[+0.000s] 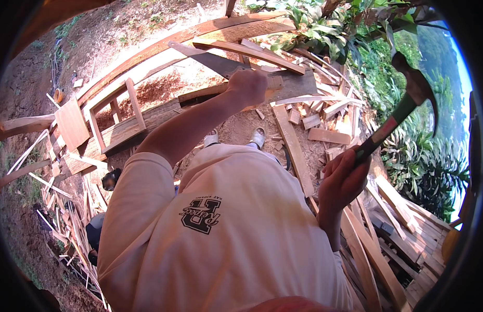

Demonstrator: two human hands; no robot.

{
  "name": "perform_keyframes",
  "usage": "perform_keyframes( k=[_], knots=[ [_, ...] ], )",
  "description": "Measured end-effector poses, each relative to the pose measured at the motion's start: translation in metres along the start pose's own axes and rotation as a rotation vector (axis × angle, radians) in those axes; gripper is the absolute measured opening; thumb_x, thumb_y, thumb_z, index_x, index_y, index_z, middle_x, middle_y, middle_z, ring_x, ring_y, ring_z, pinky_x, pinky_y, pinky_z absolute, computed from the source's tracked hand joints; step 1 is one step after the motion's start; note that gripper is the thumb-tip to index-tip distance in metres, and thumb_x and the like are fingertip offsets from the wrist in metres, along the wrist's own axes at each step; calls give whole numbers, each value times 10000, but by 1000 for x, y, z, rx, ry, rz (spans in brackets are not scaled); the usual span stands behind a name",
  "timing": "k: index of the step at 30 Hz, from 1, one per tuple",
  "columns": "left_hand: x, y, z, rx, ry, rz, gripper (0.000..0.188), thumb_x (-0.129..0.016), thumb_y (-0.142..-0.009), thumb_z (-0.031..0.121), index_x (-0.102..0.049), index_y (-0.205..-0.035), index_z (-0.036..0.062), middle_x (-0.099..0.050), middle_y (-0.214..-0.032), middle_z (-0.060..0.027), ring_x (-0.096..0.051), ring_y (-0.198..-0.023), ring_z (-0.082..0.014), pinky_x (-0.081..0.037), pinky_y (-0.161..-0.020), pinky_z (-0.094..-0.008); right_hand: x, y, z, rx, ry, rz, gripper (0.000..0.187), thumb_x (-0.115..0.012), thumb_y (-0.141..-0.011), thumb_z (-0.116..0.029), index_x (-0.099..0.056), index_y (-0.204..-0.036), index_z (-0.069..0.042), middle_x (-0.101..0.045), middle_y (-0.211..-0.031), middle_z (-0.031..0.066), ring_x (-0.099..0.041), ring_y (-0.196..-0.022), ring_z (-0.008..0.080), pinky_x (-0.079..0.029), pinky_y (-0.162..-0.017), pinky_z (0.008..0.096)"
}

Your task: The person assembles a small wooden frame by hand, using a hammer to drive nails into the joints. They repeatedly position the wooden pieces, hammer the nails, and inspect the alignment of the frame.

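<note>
In my right hand [345, 177], the fingers are wrapped round the dark grip of a claw hammer [395, 117]. Its metal head is raised high at the right, well away from the bench. My left arm reaches forward over the wooden bench, and my left hand [247, 87] is closed in a fist above it. What the fist holds, if anything, is hidden. A handsaw blade [207, 60] runs from beside the fist toward the far left, its wide end against the hand. Just right of the fist lies a flat greyish board [293, 86].
A small wooden frame [116, 112] and a flat panel [72, 125] rest at the bench's left. Long beams [184, 36] curve across the back. Offcuts [330, 136] litter the ground to the right, with stacked planks [371, 249] nearer. Bushes [428, 171] grow beyond.
</note>
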State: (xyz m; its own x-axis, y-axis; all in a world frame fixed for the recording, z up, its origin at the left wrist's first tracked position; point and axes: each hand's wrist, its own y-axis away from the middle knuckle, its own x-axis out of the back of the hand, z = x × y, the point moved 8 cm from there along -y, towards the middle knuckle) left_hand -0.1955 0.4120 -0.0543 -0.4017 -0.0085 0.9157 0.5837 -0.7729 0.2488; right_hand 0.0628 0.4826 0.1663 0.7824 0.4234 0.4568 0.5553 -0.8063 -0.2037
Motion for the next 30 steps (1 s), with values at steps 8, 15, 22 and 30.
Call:
perform_keyframes(
  k=[8, 15, 22, 30],
  knots=[
    [-3, 1, 14, -83, -13, 62, 228, -713, -844, 198, -767, -1009, 50, -783, -1018, -171, -765, -1011, -334, -631, -855, -438, -74, 35, 112, 0, 577, -471, 212, -576, -1080, -156, -501, -970, 9, -582, -662, 247, -616, -638, 513, -460, -568, 534],
    [4, 3, 6, -25, 32, 1, 222, -700, -858, 190, -769, -1016, 49, -784, -1026, -181, -763, -1029, -338, -627, -862, -452, 11, -4, 4, -22, -48, 1, 154, -558, -1099, -156, -508, -1046, -20, -543, -682, 97, -524, -517, 191, -428, -497, 419],
    [5, 2, 14, -34, 3, -14, 207, -705, -859, 197, -768, -999, 58, -780, -1046, -169, -749, -1053, -341, -616, -897, -457, -66, 40, 119, -71, 607, -515, 211, -580, -1077, -171, -499, -1001, 8, -640, -748, 319, -656, -747, 538, -465, -626, 616],
    [-4, -2, 2, -25, 5, 13, 225, -717, -859, 214, -783, -1009, 60, -784, -1030, -175, -766, -1031, -319, -622, -872, -445, 12, 10, 11, 54, -156, 12, 154, -540, -1103, -162, -497, -1034, -31, -530, -669, 64, -507, -493, 198, -423, -486, 382]
  ],
)
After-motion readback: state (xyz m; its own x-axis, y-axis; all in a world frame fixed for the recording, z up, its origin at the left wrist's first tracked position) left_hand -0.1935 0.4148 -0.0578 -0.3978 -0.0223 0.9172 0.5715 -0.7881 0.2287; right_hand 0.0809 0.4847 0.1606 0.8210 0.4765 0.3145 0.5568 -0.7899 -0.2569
